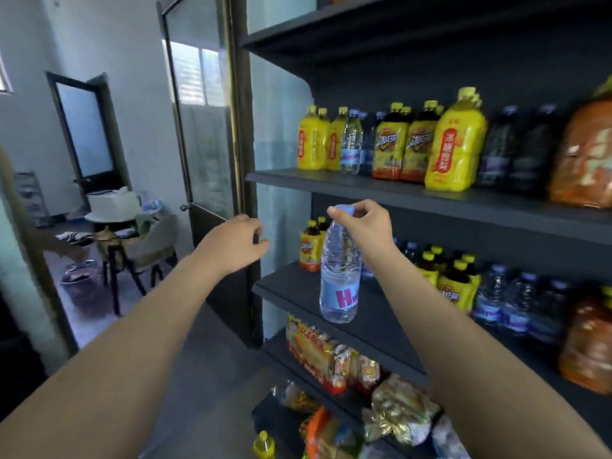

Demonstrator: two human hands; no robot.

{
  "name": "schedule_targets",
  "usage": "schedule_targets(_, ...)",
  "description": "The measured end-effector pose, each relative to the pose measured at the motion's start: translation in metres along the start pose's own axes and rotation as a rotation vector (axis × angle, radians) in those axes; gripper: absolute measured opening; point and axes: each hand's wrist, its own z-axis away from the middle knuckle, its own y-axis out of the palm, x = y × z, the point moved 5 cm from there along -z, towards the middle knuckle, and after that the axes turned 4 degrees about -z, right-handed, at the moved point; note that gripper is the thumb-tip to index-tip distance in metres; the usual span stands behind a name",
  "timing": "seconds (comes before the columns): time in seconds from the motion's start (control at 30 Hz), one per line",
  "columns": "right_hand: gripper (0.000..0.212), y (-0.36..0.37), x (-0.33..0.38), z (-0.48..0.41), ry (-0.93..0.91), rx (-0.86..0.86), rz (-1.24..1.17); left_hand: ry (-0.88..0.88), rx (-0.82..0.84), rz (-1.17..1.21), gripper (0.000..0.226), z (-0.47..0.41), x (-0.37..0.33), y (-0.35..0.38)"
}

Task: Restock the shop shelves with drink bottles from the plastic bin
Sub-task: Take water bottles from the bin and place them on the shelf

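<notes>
Grip of the right hand (361, 223) pinches the pale blue cap (344, 210) of a clear water bottle (339, 279), upright at the front of the middle shelf (284, 286); its base seems to touch the board. Blue label, pink H. The left hand (236, 246) hovers beside the shelf's end, loosely curled, holding nothing.

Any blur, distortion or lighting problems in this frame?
Head view: bottle and right hand fairly sharp; orange bags at the right edge smeared; wide-angle lens bends the door frame; window bright, shelves dim.
</notes>
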Motion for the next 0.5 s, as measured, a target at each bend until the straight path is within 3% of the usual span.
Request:
schedule_targets(0.27,0.032,-0.026,-0.006,0.001,0.035,-0.184,0.074,0.172,0.052,0.114,0.037,-0.039,-0.015,0.046)
schedule_targets(0.5,0.033,-0.040,-0.017,-0.024,0.038,-0.207,0.131,0.247,0.062,0.125,0.036,-0.081,-0.034,0.073)
